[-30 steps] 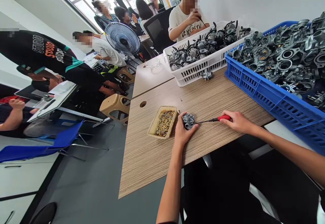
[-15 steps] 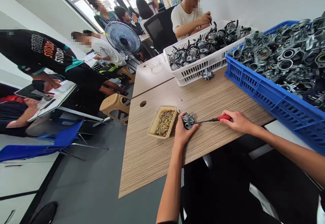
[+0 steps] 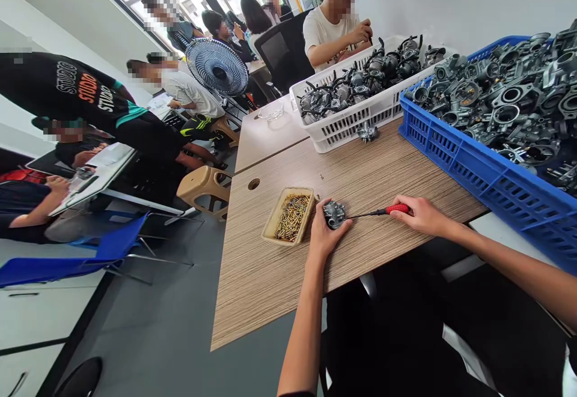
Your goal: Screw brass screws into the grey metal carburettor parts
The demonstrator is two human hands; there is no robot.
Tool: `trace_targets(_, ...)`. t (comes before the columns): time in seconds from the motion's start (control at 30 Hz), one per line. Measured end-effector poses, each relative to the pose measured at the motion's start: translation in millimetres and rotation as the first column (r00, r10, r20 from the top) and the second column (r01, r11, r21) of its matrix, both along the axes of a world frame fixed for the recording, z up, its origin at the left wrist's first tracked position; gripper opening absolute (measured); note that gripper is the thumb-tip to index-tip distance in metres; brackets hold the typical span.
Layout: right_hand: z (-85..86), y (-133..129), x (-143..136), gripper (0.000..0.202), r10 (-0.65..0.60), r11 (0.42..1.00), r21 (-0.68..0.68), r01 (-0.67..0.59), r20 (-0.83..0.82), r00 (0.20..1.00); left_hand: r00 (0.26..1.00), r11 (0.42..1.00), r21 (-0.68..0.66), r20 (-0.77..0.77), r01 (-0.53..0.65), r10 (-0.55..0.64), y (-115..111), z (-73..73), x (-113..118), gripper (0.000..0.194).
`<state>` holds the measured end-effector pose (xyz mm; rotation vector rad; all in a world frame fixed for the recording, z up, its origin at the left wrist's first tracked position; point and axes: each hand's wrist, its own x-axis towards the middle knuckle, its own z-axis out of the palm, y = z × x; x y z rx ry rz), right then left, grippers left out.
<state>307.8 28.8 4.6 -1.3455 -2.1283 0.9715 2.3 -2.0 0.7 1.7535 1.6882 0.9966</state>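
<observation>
left fingers (image 3: 345,226) hold a metal part (image 3: 334,212); right fingers (image 3: 402,217), a red-handled screwdriver (image 3: 383,211).

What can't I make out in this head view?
Blocky grey metal part: left side, hidden by the left hand (head view).
Slim red-handled screwdriver: handle end, hidden by the right hand; tip, too small to judge contact (head view).
Rectangular blue plastic crate: right end, cut off by the picture's edge (head view).
</observation>
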Motion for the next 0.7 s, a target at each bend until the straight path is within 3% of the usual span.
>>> trace_targets(0.7, 0.4, -0.6, -0.2, 0.03, -0.002, 1.0, 0.011, 0.002, 0.022, 1.0, 1.0, 1.0, 0.007, -0.002, -0.004, 0.004, -0.1, 0.2, 0.2, 0.073)
